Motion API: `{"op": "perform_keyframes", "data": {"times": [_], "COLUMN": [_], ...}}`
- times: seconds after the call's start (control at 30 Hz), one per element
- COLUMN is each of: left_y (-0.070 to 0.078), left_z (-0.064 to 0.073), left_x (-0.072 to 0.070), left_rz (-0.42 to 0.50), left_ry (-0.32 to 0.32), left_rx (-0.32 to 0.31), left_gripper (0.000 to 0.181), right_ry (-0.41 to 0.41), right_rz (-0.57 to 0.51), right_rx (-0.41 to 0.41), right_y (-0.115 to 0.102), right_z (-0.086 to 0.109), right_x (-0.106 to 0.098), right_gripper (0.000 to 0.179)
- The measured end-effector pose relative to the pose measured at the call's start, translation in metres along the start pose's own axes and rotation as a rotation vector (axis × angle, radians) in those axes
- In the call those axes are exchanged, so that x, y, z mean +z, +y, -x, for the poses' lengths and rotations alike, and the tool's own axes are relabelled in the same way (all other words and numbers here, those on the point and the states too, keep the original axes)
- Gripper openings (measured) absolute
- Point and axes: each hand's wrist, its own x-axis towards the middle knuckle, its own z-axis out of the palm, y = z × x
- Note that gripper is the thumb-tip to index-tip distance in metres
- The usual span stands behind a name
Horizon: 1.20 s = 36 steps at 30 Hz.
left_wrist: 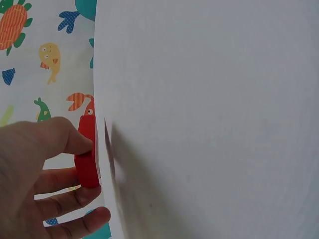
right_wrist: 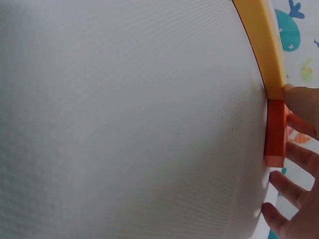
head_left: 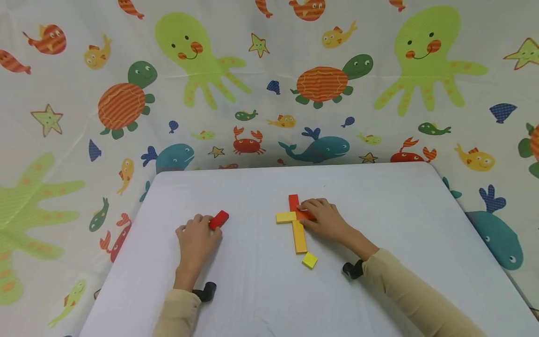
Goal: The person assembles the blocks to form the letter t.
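Note:
On the left side of the table, my left hand (head_left: 197, 241) pinches a red block (head_left: 219, 219) between thumb and fingers. The left wrist view shows the thumb on one face of this red block (left_wrist: 87, 152), which is tilted on edge. My right hand (head_left: 326, 219) pinches an orange block (head_left: 304, 215) in a cross-like layout. Above that block stands another red block (head_left: 293, 202); a short yellow block (head_left: 286, 217) lies to its left. A long yellow-orange block (head_left: 300, 237) runs below, with the right thumb near its upper end.
A small bright yellow block (head_left: 309, 260) lies turned at the lower end of the layout. The white table (head_left: 252, 285) has a patterned sea-animal cloth (head_left: 261, 84) behind and beside it. Black wrist devices (head_left: 206, 291) sit at both sleeves.

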Motion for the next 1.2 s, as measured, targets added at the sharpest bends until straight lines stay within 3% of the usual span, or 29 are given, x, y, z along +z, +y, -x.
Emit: {"op": "perform_keyframes", "data": {"times": [0.53, 0.87, 1.2], "left_y": [0.043, 0.067, 0.086], "left_z": [0.009, 0.011, 0.010], "left_x": [-0.012, -0.009, 0.004], "left_rz": [0.065, 0.078, 0.145], "left_ry": [0.025, 0.051, 0.019], "left_rx": [0.130, 0.258, 0.415], "left_gripper": [0.045, 0.037, 0.034], "right_ry": [-0.008, -0.007, 0.001], "right_rz": [-0.001, 0.009, 0.039], "right_rx": [0.025, 0.023, 0.017], "right_y": [-0.002, -0.001, 0.000], "right_z": [-0.001, -0.002, -0.003], "right_x": [-0.001, 0.000, 0.001], "right_gripper": [0.048, 0.049, 0.049]}}
